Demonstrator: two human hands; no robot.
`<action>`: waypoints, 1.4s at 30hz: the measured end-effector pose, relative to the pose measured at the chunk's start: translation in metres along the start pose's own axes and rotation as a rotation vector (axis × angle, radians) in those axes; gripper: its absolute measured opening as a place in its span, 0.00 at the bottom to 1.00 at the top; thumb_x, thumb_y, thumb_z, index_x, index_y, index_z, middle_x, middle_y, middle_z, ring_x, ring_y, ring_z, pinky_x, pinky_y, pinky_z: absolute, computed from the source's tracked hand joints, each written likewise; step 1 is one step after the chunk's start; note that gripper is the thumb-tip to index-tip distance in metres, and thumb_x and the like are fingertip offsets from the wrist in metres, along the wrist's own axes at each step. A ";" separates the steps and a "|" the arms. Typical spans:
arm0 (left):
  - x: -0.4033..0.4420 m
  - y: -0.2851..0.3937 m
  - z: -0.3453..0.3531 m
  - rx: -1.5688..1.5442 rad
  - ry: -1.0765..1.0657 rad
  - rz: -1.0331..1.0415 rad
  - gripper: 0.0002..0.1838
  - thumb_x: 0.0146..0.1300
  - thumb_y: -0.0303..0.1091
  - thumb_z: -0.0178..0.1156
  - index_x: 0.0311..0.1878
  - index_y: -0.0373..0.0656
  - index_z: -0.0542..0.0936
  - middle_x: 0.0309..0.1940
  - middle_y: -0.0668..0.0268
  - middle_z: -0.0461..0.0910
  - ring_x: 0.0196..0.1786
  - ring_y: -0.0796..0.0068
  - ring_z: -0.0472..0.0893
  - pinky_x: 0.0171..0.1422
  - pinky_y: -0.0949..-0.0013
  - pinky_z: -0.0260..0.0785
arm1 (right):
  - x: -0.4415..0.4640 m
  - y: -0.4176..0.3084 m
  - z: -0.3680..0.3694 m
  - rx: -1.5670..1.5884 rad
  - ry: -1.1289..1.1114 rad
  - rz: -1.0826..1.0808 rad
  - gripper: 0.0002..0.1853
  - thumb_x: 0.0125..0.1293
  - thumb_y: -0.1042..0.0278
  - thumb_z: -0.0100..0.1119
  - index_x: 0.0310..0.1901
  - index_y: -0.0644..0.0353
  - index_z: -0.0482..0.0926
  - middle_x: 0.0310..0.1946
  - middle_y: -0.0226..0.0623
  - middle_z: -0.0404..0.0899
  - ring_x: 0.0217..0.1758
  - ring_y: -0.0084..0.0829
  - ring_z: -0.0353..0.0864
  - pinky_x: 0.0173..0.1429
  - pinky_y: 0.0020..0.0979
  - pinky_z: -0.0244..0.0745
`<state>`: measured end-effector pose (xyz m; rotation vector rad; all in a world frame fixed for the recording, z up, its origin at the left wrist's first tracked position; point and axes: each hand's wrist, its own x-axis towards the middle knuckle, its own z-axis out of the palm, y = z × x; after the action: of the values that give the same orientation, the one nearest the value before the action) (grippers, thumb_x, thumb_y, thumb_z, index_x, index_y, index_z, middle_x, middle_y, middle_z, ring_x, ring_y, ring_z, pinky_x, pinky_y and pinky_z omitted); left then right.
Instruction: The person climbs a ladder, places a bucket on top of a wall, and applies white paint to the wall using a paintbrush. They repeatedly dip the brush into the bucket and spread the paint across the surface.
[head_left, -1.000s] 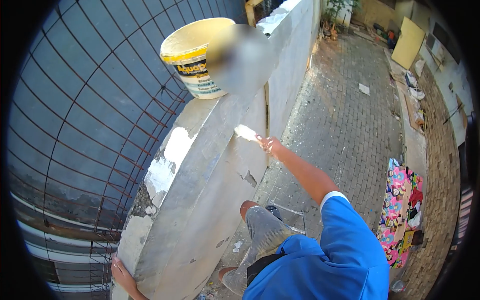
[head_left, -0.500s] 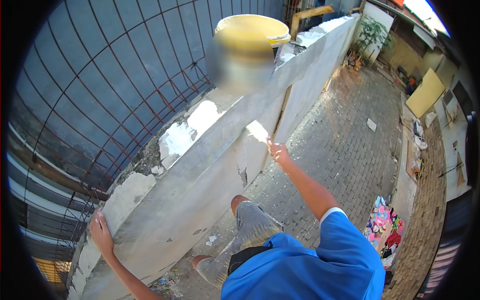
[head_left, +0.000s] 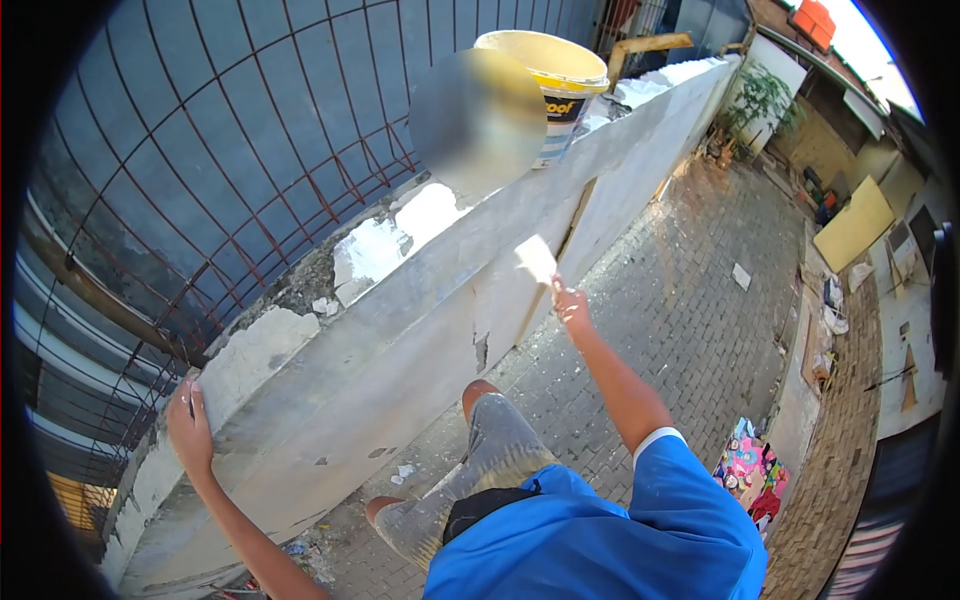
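Note:
My right hand (head_left: 571, 306) is closed round the handle of a paint brush (head_left: 537, 258), whose pale, paint-covered head points up and left in front of the wall face. At the lower left, my left hand (head_left: 190, 420) rests with fingers spread on the top edge of the grey wall (head_left: 400, 330). A yellow-rimmed bucket (head_left: 562, 105) stands on top of the wall, beyond the brush; a blurred round patch hides its left part. White patches (head_left: 372, 250) and rough broken plaster mark the wall's top.
Rusty metal bars (head_left: 250, 150) run along the wall's left side. On the right lies a paved floor (head_left: 690, 280) with a colourful cloth (head_left: 748, 465). A yellow board (head_left: 853, 225) leans farther back, near a green plant (head_left: 762, 97).
The view has swung, so the bucket appears farther right. My right hand and the brush have drawn slightly back from the wall face. My left hand remains on the wall edge.

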<state>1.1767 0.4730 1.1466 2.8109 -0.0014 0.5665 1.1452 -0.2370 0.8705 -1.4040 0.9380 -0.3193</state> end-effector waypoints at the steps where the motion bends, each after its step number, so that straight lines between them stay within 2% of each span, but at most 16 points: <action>1: -0.001 0.003 -0.001 -0.012 -0.005 0.000 0.25 0.81 0.48 0.47 0.61 0.38 0.82 0.60 0.51 0.83 0.65 0.50 0.78 0.73 0.58 0.64 | -0.008 -0.012 0.002 0.062 -0.015 -0.019 0.32 0.66 0.34 0.67 0.20 0.55 0.75 0.13 0.24 0.68 0.15 0.19 0.63 0.21 0.28 0.55; 3: 0.001 0.005 -0.002 -0.027 -0.008 -0.003 0.25 0.81 0.48 0.47 0.62 0.38 0.82 0.60 0.51 0.83 0.65 0.50 0.78 0.73 0.58 0.64 | -0.010 -0.051 0.003 0.189 -0.038 -0.061 0.32 0.65 0.33 0.67 0.19 0.54 0.75 0.13 0.24 0.68 0.14 0.21 0.63 0.19 0.30 0.54; 6: 0.000 0.006 -0.002 -0.024 -0.022 -0.014 0.25 0.81 0.48 0.47 0.62 0.39 0.83 0.60 0.51 0.82 0.65 0.50 0.78 0.73 0.58 0.64 | 0.010 -0.037 0.050 -0.192 0.057 -0.148 0.32 0.64 0.33 0.68 0.18 0.54 0.75 0.14 0.25 0.69 0.13 0.22 0.63 0.20 0.31 0.55; 8: 0.001 0.007 -0.003 -0.019 -0.016 -0.015 0.25 0.81 0.48 0.47 0.62 0.39 0.83 0.60 0.52 0.82 0.65 0.50 0.78 0.73 0.58 0.64 | 0.006 -0.021 0.056 -0.162 0.005 -0.005 0.32 0.65 0.33 0.68 0.19 0.56 0.76 0.14 0.26 0.71 0.15 0.23 0.65 0.22 0.31 0.57; 9: 0.001 0.007 -0.003 -0.015 -0.013 -0.017 0.25 0.81 0.48 0.47 0.62 0.39 0.83 0.60 0.52 0.82 0.65 0.50 0.78 0.73 0.58 0.64 | 0.003 -0.016 0.057 -0.144 -0.021 0.062 0.32 0.65 0.33 0.68 0.19 0.57 0.76 0.15 0.26 0.71 0.17 0.23 0.66 0.23 0.31 0.58; 15: 0.000 0.003 -0.002 -0.026 -0.019 0.000 0.26 0.81 0.50 0.47 0.61 0.40 0.83 0.60 0.51 0.82 0.65 0.49 0.77 0.73 0.56 0.64 | -0.037 0.008 0.013 -0.212 -0.071 -0.092 0.30 0.67 0.37 0.68 0.22 0.58 0.79 0.14 0.25 0.69 0.16 0.19 0.63 0.22 0.28 0.57; 18: 0.000 0.000 0.000 -0.004 -0.009 -0.012 0.27 0.81 0.51 0.46 0.61 0.39 0.83 0.60 0.50 0.82 0.65 0.48 0.77 0.73 0.55 0.64 | -0.115 -0.058 0.012 -0.062 -0.165 -0.134 0.26 0.73 0.44 0.64 0.24 0.58 0.81 0.13 0.22 0.67 0.16 0.16 0.62 0.23 0.24 0.58; 19: 0.000 0.002 -0.001 -0.013 -0.011 0.000 0.27 0.81 0.52 0.46 0.61 0.39 0.83 0.60 0.50 0.82 0.65 0.48 0.77 0.73 0.55 0.64 | -0.126 -0.072 0.008 -0.030 -0.270 -0.131 0.17 0.77 0.54 0.61 0.35 0.58 0.83 0.18 0.21 0.70 0.20 0.13 0.63 0.26 0.21 0.59; 22: 0.001 0.004 0.000 -0.013 -0.004 0.008 0.27 0.81 0.52 0.46 0.61 0.39 0.83 0.60 0.50 0.82 0.64 0.48 0.77 0.72 0.55 0.65 | -0.156 -0.106 0.032 0.158 -0.166 -0.491 0.11 0.76 0.60 0.61 0.50 0.59 0.82 0.25 0.23 0.77 0.23 0.14 0.70 0.28 0.23 0.65; 24: -0.001 0.005 -0.001 -0.022 -0.004 0.010 0.27 0.81 0.51 0.46 0.61 0.38 0.83 0.60 0.50 0.82 0.64 0.48 0.78 0.72 0.55 0.65 | -0.217 -0.182 0.085 0.100 0.172 -0.449 0.16 0.76 0.62 0.62 0.58 0.60 0.78 0.29 0.27 0.79 0.28 0.16 0.75 0.33 0.25 0.70; 26: -0.001 0.009 -0.004 -0.052 -0.004 0.028 0.27 0.81 0.51 0.46 0.61 0.38 0.83 0.59 0.50 0.83 0.63 0.48 0.78 0.71 0.55 0.66 | -0.243 -0.216 0.089 -0.033 0.198 -0.544 0.21 0.75 0.62 0.63 0.64 0.60 0.75 0.31 0.31 0.82 0.31 0.20 0.79 0.37 0.27 0.75; 28: -0.001 0.010 -0.005 -0.056 -0.001 0.015 0.26 0.81 0.50 0.46 0.60 0.38 0.83 0.58 0.50 0.83 0.62 0.48 0.79 0.71 0.55 0.66 | -0.244 -0.224 0.062 -0.238 -0.089 -0.770 0.24 0.74 0.61 0.64 0.66 0.60 0.74 0.32 0.37 0.83 0.33 0.25 0.83 0.41 0.29 0.78; 29: -0.001 0.011 -0.005 -0.061 0.006 0.011 0.26 0.81 0.50 0.46 0.60 0.38 0.83 0.58 0.51 0.84 0.62 0.48 0.79 0.70 0.56 0.67 | -0.226 -0.223 0.066 -0.337 -0.073 -0.807 0.24 0.73 0.59 0.65 0.65 0.60 0.75 0.35 0.49 0.86 0.35 0.39 0.87 0.44 0.35 0.80; 32: -0.001 0.012 -0.006 -0.049 0.007 0.016 0.26 0.81 0.50 0.46 0.59 0.38 0.84 0.57 0.51 0.84 0.62 0.48 0.80 0.70 0.56 0.67 | -0.210 -0.238 0.076 -0.592 -0.083 -1.113 0.23 0.72 0.59 0.64 0.63 0.60 0.78 0.40 0.55 0.86 0.40 0.54 0.87 0.47 0.44 0.81; 38: -0.003 0.015 -0.007 -0.057 0.010 0.024 0.26 0.80 0.49 0.46 0.59 0.39 0.84 0.58 0.52 0.84 0.62 0.49 0.80 0.70 0.56 0.67 | -0.213 -0.267 0.079 -0.975 -0.261 -1.018 0.22 0.71 0.59 0.62 0.62 0.61 0.80 0.41 0.57 0.86 0.44 0.59 0.85 0.51 0.49 0.80; 42: -0.001 0.012 -0.006 -0.062 0.004 0.027 0.25 0.80 0.49 0.46 0.59 0.39 0.84 0.58 0.52 0.84 0.62 0.49 0.80 0.70 0.56 0.67 | -0.222 -0.276 0.073 -0.898 -0.270 -1.056 0.21 0.72 0.59 0.61 0.60 0.63 0.81 0.40 0.57 0.86 0.43 0.59 0.85 0.51 0.51 0.80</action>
<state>1.1730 0.4630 1.1552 2.7541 -0.0555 0.5681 1.1502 -0.0856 1.1987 -2.6439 -0.0242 -0.4874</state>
